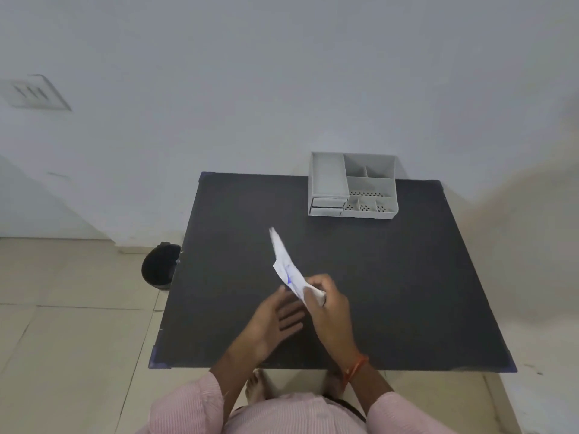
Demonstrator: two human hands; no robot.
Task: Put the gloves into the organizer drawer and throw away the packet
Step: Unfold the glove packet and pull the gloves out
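My right hand (pixel 326 305) is closed around the lower end of a white packet with blue print (pixel 283 261), which sticks up and to the left above the dark table (pixel 407 292). Just below and left of it, my left hand (pixel 279 321) hovers with fingers spread, its fingertips near the packet's lower end. A grey desk organizer (pixel 354 186) stands at the table's far edge; its two small drawers (pixel 327 206) at the front left look closed. I cannot tell whether the gloves are inside the packet.
A black bin (pixel 159 267) stands on the tiled floor beside the table's left edge. A white wall rises behind the table. My bare feet show under the near edge.
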